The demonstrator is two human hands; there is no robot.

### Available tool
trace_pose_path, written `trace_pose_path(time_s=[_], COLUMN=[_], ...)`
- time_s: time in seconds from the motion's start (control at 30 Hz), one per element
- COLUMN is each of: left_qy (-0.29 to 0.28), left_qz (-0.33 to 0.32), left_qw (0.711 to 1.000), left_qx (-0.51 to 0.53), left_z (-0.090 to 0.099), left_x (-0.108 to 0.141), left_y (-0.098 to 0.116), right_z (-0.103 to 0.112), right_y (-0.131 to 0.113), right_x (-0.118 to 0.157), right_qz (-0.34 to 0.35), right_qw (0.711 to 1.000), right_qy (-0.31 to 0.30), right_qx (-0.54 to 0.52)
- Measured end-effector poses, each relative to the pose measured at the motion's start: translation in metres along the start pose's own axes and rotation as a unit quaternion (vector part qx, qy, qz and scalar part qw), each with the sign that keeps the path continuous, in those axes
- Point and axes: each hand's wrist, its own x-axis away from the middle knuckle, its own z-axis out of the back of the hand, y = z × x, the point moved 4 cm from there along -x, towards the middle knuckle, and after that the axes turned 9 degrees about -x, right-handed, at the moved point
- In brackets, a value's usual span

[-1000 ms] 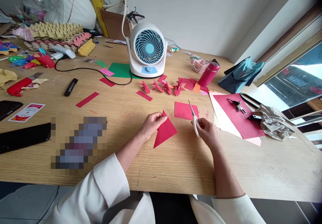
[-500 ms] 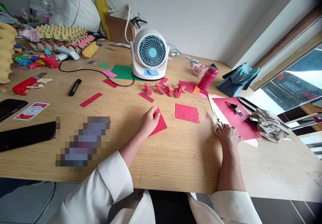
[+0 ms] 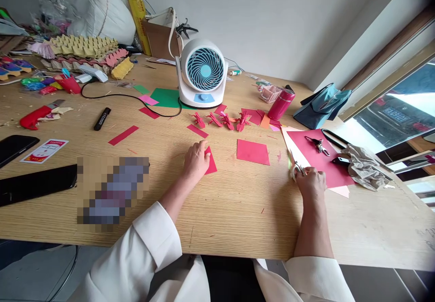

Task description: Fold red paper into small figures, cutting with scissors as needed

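My left hand (image 3: 195, 162) is closed on a folded-looking piece of red paper (image 3: 211, 164), thumb on top; the hand hides the paper's left part. To its right a red paper rectangle (image 3: 253, 151) lies flat. My right hand (image 3: 311, 183) rests at the table's right side, its fingers closed round the handles of a pair of scissors (image 3: 298, 170). The blades point away over a stack of pale and red sheets (image 3: 333, 168). Beyond my hands stand several small folded red paper figures (image 3: 227, 121) in a row.
A white fan (image 3: 204, 73) stands at the back, its black cable (image 3: 131, 94) running left. A red flask (image 3: 281, 104) and a blue bag (image 3: 322, 106) are at the back right. Red paper strips (image 3: 123, 135), a marker (image 3: 102, 118), a red-handled cutter (image 3: 36, 116) and phones (image 3: 16, 148) lie left.
My left hand has shifted slightly left and lowered the red paper onto the table, covering more of it. My right hand has moved slightly right and stays at the scissors.
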Motion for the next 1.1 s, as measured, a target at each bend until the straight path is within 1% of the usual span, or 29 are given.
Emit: trace_pose_path(time_s=[0.07, 0.13, 0.17, 0.2, 0.3, 0.33, 0.4, 0.53, 0.67, 0.77, 0.87, 1.1], left_qy=[0.006, 0.010, 0.009, 0.009, 0.007, 0.006, 0.006, -0.002, -0.025, -0.027, -0.024, -0.024], left_qz=[-0.011, -0.022, -0.027, -0.031, -0.049, -0.057, -0.077, -0.102, -0.110, -0.114, -0.116, -0.123], left_qw=[1.000, 0.999, 0.999, 0.998, 0.997, 0.997, 0.996, 0.994, 0.993, 0.993, 0.993, 0.992], left_qx=[-0.015, -0.034, -0.042, -0.047, -0.054, -0.054, -0.052, -0.038, -0.022, -0.009, -0.005, -0.019], left_z=[0.000, 0.001, 0.001, 0.001, 0.002, 0.003, 0.003, -0.003, -0.014, -0.019, -0.020, -0.018], left_x=[0.001, 0.003, 0.003, 0.004, 0.007, 0.007, 0.009, 0.012, 0.013, 0.013, 0.014, 0.014], left_y=[0.002, 0.004, 0.006, 0.007, 0.012, 0.014, 0.017, 0.020, 0.020, 0.019, 0.019, 0.020], right_z=[0.003, 0.003, 0.000, -0.003, -0.019, -0.024, -0.035, -0.048, -0.052, -0.050, -0.048, -0.049], right_y=[-0.005, -0.013, -0.020, -0.027, -0.049, -0.056, -0.067, -0.079, -0.086, -0.090, -0.093, -0.093], right_x=[0.002, 0.005, 0.007, 0.009, 0.020, 0.025, 0.034, 0.052, 0.066, 0.071, 0.070, 0.065], right_qz=[0.021, 0.073, 0.109, 0.151, 0.270, 0.303, 0.343, 0.393, 0.421, 0.440, 0.460, 0.462], right_qw=[0.999, 0.995, 0.991, 0.985, 0.956, 0.945, 0.929, 0.906, 0.885, 0.873, 0.860, 0.851], right_qy=[0.032, 0.054, 0.054, 0.044, -0.014, -0.035, -0.076, -0.136, -0.182, -0.188, -0.184, -0.186], right_qx=[-0.011, -0.036, -0.053, -0.073, -0.113, -0.119, -0.114, -0.083, -0.074, -0.095, -0.126, -0.165])
